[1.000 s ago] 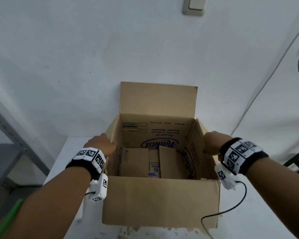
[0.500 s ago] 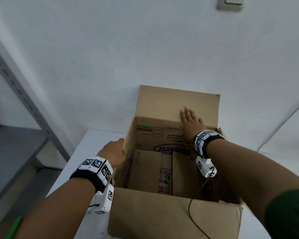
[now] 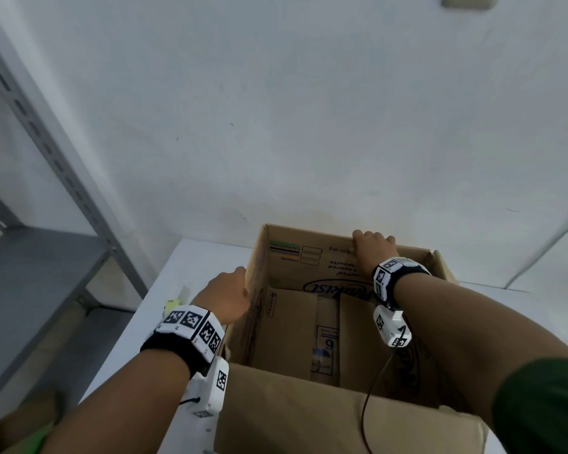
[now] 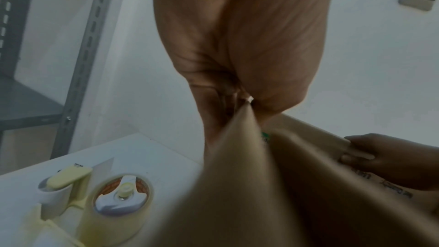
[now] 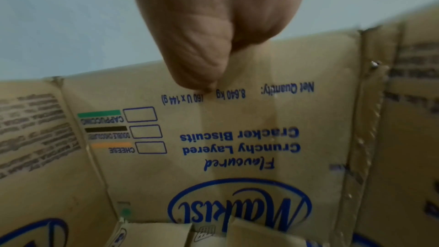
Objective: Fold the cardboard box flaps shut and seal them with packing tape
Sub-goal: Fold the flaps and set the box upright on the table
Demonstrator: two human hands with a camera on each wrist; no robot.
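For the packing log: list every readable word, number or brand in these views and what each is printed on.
All on the cardboard box's inner far wall, upside down:
"Nabati", as far as the blue oval logo reads
"Flavoured Crunchy Layered Cracker Biscuits"
"Net Quantity: 8.640 kg (60 U x 144 g)"
"CAPPUCCINO", "DOUBLE CHOCOLATE", "CHEESE", beside tick boxes
"6", on a label on the box floor
Side-wall print: too blurred to read.

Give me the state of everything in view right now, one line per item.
Cardboard box: open at the top, upright on the table, not taped.
Far flap: gripped at the box's far edge.
Left hand: grips the box's left wall edge.
Right hand: fingers curled over the far edge.
Tape dispenser: lying on the table, untouched.
Table: carries the box.
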